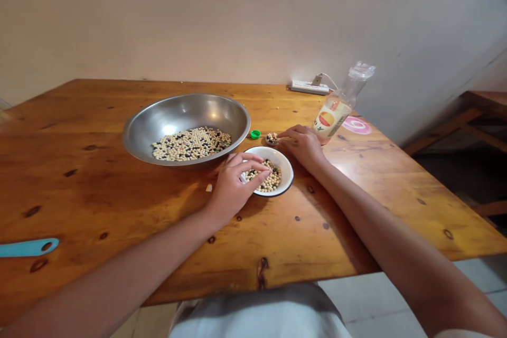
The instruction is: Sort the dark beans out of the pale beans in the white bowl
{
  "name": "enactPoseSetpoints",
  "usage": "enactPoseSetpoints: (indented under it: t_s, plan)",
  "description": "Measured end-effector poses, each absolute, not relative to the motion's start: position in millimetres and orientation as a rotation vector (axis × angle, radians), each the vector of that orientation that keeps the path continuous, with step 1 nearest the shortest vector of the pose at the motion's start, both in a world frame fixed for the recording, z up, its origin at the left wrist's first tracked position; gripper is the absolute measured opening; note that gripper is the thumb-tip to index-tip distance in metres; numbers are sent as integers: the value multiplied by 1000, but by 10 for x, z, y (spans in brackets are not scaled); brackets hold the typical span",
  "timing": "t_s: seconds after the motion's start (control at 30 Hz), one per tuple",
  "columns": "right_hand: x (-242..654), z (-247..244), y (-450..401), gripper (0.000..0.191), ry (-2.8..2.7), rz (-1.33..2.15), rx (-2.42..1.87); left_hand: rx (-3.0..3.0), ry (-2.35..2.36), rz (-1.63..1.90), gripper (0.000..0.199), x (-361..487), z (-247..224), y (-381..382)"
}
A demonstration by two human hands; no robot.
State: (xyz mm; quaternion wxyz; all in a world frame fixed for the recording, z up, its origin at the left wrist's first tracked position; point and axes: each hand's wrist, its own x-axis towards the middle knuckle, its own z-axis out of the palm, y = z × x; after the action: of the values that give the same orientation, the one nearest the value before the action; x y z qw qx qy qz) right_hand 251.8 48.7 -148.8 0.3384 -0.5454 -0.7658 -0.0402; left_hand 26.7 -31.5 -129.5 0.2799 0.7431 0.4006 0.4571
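Note:
My left hand (233, 185) curves over the rim of a small white enamel bowl (280, 161), its fingertips reaching over a heap of pale beans with a few dark ones (269, 178). My right hand (301, 145) lies on the table with its fingers stretched out. Its fingertips end right beside a tiny dish holding a small mound of mixed beans (272, 139). A wide stainless steel bowl (186, 111) stands left of both hands, with a layer of pale and dark beans (191, 143) in its bottom.
A green bottle cap (255, 134) lies on the knotty wooden table (119, 211) between the bowls. A clear plastic bottle (336, 111) stands behind my right hand, near a power strip (309, 87) by the wall. A blue utensil (27, 247) lies at the left.

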Motion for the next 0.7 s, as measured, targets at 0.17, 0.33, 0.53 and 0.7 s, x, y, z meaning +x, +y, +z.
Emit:
enactPoseSetpoints:
  t_s: [0.17,0.33,0.53,0.7]
  plan:
    - [2451,-1469,454,16,-2009,-136,-1483,2006,1062,1238,7,275,-1294,-317]
    - [2406,-1420,401,15,-2038,-200,-1468,2021,1061,1241,6,280,-1292,-315]
    - [2390,-1419,388,15,-2050,-238,-1469,2021,1071,1237,7,275,-1287,-318]
    - [2394,-1436,395,17,-2069,-256,-1478,2023,1070,1237,6,276,-1279,-320]
